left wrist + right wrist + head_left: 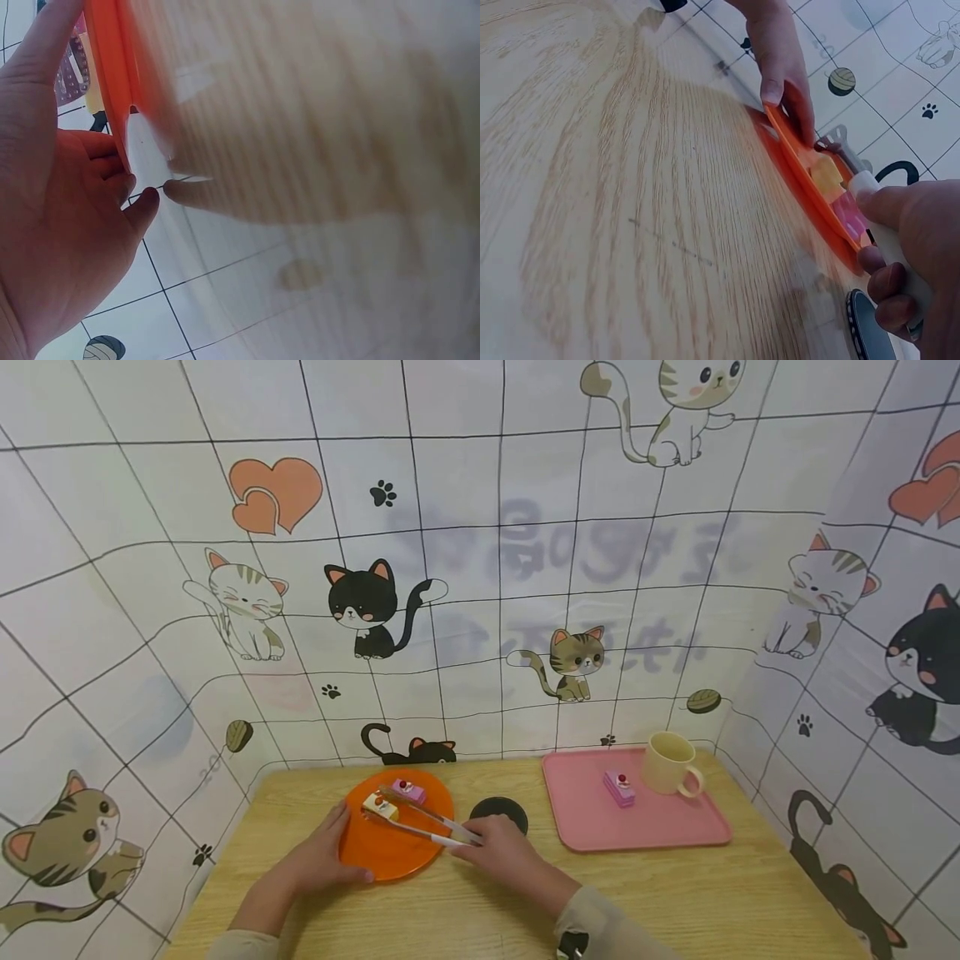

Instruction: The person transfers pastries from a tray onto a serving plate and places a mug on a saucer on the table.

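Here, my right hand [501, 852] grips the serving tongs [446, 841], tips straddling the yellow toy cake [381, 807], far-left on the orange plate [397, 857], just right of my left hand's [322, 853] spread fingers.

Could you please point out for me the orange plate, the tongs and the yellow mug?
Orange plate [401, 853]: head view, bare surface toward its near edge.
Tongs [444, 840]: head view, white part of the nearer arm.
Yellow mug [662, 772]: head view, middle of its body.
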Motion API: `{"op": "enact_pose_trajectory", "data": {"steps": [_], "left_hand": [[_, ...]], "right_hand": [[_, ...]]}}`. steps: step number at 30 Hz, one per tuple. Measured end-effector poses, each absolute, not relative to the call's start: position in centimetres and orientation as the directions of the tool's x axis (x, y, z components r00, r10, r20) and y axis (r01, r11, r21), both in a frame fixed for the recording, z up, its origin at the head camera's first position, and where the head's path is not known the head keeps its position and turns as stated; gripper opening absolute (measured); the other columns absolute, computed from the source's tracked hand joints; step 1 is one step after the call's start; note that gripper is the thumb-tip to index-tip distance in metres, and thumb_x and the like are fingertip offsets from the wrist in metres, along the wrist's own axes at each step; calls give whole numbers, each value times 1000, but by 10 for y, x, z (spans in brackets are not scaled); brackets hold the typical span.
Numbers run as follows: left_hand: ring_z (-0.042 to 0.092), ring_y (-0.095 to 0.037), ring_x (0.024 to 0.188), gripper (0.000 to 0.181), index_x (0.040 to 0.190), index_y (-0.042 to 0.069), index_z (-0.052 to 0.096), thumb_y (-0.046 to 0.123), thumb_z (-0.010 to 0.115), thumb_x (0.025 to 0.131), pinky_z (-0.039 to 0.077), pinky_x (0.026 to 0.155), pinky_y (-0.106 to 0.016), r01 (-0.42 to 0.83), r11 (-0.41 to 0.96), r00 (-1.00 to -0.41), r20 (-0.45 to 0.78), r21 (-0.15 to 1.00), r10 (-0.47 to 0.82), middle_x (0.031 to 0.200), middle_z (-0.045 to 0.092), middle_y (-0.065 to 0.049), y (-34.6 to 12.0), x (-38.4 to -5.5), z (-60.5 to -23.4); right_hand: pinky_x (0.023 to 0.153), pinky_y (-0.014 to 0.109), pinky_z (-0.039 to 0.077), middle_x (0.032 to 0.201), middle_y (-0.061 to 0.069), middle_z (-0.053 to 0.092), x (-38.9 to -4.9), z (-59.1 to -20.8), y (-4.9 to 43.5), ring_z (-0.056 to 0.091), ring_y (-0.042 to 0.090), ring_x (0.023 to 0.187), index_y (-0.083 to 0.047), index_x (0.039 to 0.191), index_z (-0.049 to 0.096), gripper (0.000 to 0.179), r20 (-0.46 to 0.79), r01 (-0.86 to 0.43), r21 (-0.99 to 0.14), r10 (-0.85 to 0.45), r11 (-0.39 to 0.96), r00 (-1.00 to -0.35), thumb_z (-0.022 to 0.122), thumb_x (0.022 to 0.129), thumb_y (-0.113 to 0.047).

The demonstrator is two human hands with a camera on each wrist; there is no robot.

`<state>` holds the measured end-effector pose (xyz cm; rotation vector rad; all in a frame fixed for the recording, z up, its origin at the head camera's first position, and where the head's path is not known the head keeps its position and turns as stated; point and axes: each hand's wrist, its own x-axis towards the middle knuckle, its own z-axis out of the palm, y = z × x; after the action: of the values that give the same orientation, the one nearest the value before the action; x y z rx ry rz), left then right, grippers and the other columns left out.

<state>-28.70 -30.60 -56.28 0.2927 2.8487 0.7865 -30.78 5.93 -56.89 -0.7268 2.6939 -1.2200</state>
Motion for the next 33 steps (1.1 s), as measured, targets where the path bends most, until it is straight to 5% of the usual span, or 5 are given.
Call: {"op": "enact_pose_trajectory", "data": {"steps": [18, 25, 33], "left_hand": [[23, -57, 162, 138, 169, -12, 25, 58, 98, 76, 30, 127, -71, 146, 839, -966, -105, 524, 234, 179, 16, -33, -308, -289, -565], [22, -57, 162, 138, 170, -12, 25, 58, 98, 76, 30, 127, -71, 139, 839, -966, -116, 526, 232, 179, 15, -33, -307, -290, -565], [23, -57, 162, 137, 170, -11, 24, 57, 98, 77, 30, 126, -72, 128, 841, -965, -129, 526, 227, 179, 15, -33, -306, -289, -562]], "right_hand": [[51, 22, 41, 66, -14, 60, -302, -561, 91, 49, 5, 55, -25, 93, 73, 17, 100, -389, -724, -472, 569, -876, 87, 98, -33], [53, 22, 41, 69, -16, 57, -301, -561, 110, 47, 2, 61, -20, 101, 78, 16, 158, -434, -675, -457, 597, -875, 89, 96, -30], [50, 22, 43, 76, -13, 63, -296, -562, 140, 53, 2, 60, -9, 121, 82, 36, 155, -379, -723, -399, 578, -904, 89, 96, -35]]}}
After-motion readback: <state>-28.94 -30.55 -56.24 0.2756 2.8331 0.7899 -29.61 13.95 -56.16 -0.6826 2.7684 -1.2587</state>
